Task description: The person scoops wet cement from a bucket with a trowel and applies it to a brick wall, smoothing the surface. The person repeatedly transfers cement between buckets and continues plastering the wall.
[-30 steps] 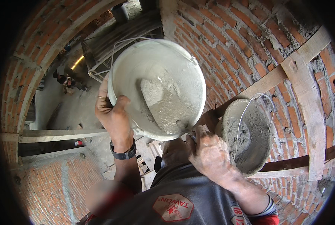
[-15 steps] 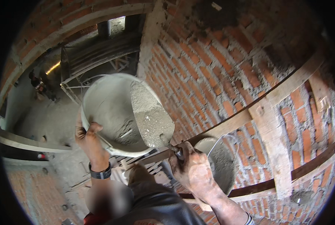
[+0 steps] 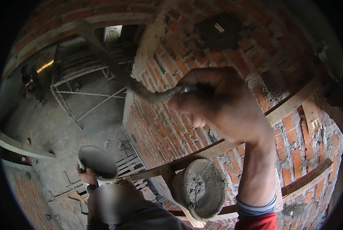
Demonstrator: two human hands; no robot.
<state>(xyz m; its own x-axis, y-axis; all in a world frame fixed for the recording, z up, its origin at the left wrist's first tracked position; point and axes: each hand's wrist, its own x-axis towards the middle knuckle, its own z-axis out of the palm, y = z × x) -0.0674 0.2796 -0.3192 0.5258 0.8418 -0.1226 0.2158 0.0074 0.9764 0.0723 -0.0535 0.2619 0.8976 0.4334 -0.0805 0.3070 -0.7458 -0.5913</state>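
My right hand is raised in front of the brick wall, its fingers wrapped round the handle of a trowel. The trowel is seen nearly edge-on, its mortar-smeared blade stretching up and to the left. Low on the left, my left hand grips the rim of a pale bucket, tilted so its grey inside shows. A second bucket, holding wet grey mortar, stands against the wall below my right hand, its wire handle leaning over the top.
Wooden planks run along the brick wall. A dark mortar patch with a small pale piece sits high on it. Far below lies a concrete floor with a timber frame and loose boards. Another person is at far left.
My right hand has lifted the trowel from over the pale bucket up toward the wall. The left hand has lowered that bucket, and the mortar bucket now shows fully.
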